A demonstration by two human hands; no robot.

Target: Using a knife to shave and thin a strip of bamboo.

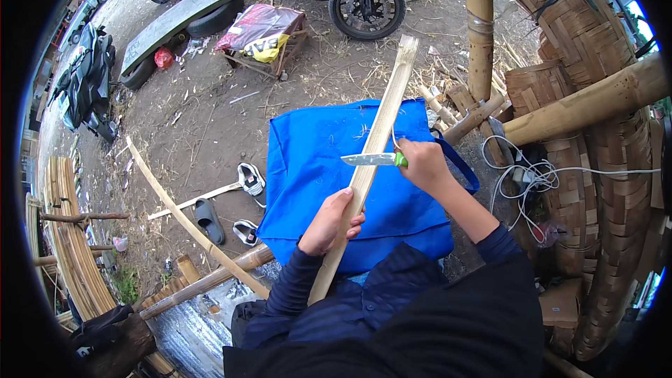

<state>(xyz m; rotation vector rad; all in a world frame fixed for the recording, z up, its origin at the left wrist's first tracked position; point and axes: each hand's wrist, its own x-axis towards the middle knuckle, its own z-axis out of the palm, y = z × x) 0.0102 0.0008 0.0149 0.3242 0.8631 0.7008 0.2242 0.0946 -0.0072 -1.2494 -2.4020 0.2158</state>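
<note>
A long, flat bamboo strip (pixel 383 120) slants from my lap up and away to the right. My left hand (pixel 332 222) is closed around its lower part, thumb on top. In my right hand (pixel 424 165) is a knife (pixel 371 159) with a green handle, gripped in closed fingers. Its blade points left and lies across the strip, a little above my left hand. Whether the edge bites into the wood I cannot tell. A thin curled shaving (pixel 394 131) stands up beside my right hand. Under the strip, a blue cloth bag (pixel 308 161) covers my legs.
A bundle of bamboo strips (pixel 73 238) leans at the left; one long curved strip (pixel 178 213) rests on a bamboo pole. Shoes (pixel 251 180) and a slipper (pixel 208 220) lie on the dirt. White cable (pixel 537 176) hangs at right beside woven bamboo panels (pixel 616 161). Motorbikes (pixel 364 3) stand beyond.
</note>
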